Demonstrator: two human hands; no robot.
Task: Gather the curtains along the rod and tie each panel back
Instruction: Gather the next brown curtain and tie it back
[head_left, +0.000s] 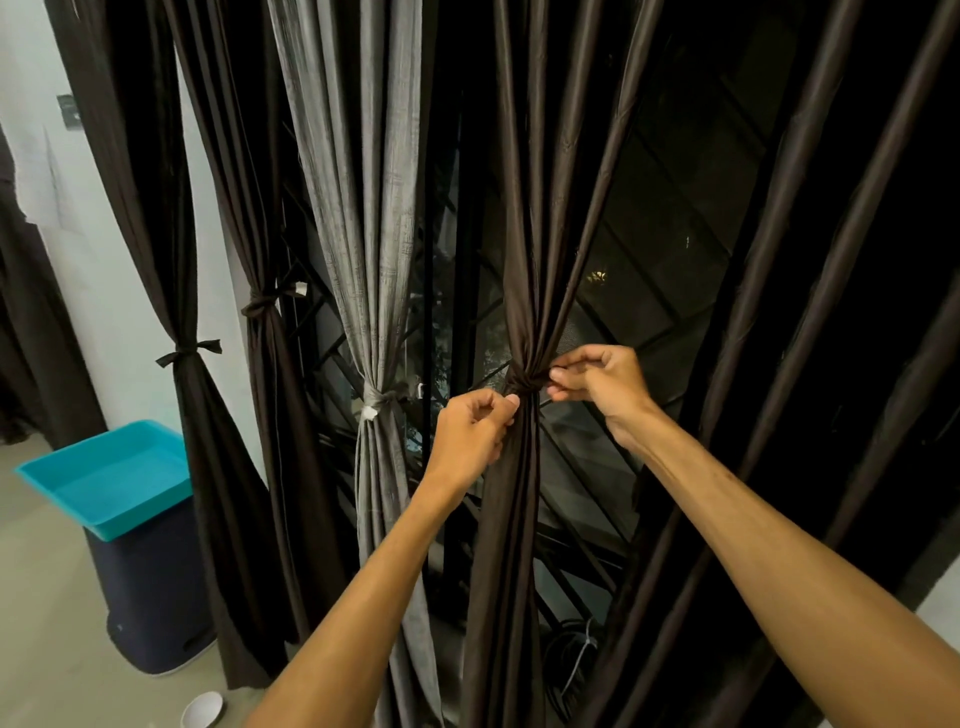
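Here, the dark brown curtain panel (524, 270) is seen bunched into a narrow waist between the two hands, its folds fanning out above them and hanging straight below. Behind the hands, a window grille (670, 260) with slanted bars is crossed by the fabric, and further dark folds (810, 218) hang untied just right of the right hand. Left of the left hand, a grey panel (363, 208) is already cinched with a pale tie (375, 402); further left, two brown panels (260, 171) and (171, 218) are each bound with a bow. Well to the left and lower, a turquoise tray (106, 480) is rested on a dark bin (150, 597), and a small white bowl (202, 709) lies on the floor. The tie knot (527, 383) is gripped from both sides: the left hand (470, 434) is closed on one end just below it, and the right hand (597, 382) is pinched on the other end beside it.
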